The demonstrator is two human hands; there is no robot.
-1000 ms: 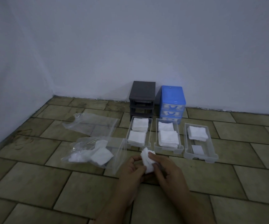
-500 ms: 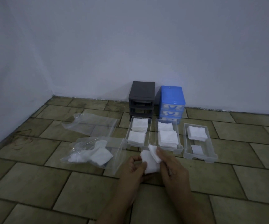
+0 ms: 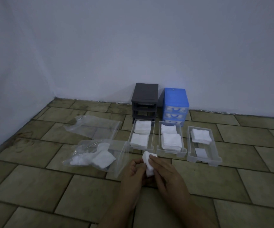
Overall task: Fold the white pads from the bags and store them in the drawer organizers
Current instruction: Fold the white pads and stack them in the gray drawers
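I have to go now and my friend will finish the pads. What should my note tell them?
Hands: left hand and right hand both hold one white pad, partly folded, above the floor.
Things: left drawer and middle drawer each hold two stacks. Right drawer holds one stack, with its near half free. Near bag still holds pads; far bag looks empty.
Done: five stacks stored.
Left: finish this fold, probably place it in the right drawer, then fold the remaining pads.

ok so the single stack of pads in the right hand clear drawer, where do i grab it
Probably pinch the pad stack across its left and right edges, coming straight down from above. The right drawer is open-topped, and its side walls block a sideways approach; gaps beside the stack leave finger room.
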